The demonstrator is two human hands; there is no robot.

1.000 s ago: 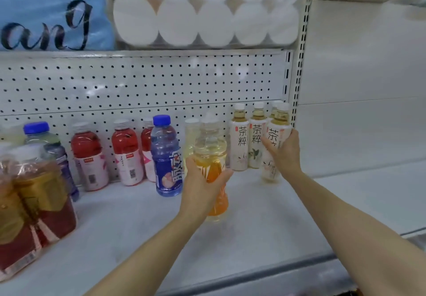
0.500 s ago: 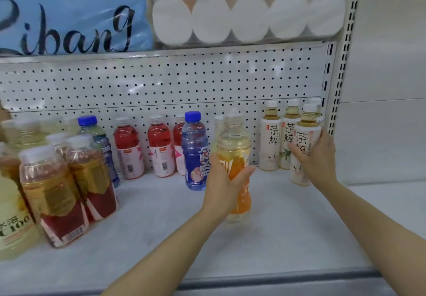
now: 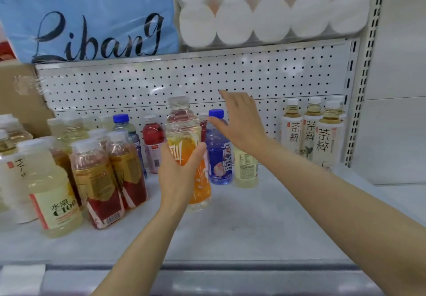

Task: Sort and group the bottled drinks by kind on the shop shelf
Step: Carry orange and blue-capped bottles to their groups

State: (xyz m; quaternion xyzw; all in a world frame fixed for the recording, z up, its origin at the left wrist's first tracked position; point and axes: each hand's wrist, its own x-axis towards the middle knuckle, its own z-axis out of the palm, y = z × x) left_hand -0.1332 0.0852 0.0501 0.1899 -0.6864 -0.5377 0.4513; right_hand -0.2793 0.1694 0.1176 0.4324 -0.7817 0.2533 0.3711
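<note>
My left hand [image 3: 178, 169] grips a clear bottle with an orange label [image 3: 184, 139], standing mid-shelf. My right hand [image 3: 239, 120] hovers open, fingers spread, just above a blue-capped blue bottle [image 3: 219, 157] and a pale yellow bottle [image 3: 245, 169], touching neither. Three white-labelled tea bottles [image 3: 310, 134] stand grouped at the far right against the shelf post. Red drink bottles [image 3: 153, 143] line the pegboard behind. At the left stand amber bottles with red-gold labels [image 3: 99, 180] and pale C100 bottles [image 3: 50, 194].
The white shelf [image 3: 253, 222] has bare surface in front and to the right of the held bottle. A perforated back panel [image 3: 184, 81] closes the rear. Above sit a blue tissue pack [image 3: 92, 14] and toilet rolls [image 3: 265, 7]. A slotted upright [image 3: 359, 88] bounds the right.
My right hand has let go of the front tea bottle and moved left to above the blue bottle. My left hand still holds the orange-label bottle; the view has shifted left.
</note>
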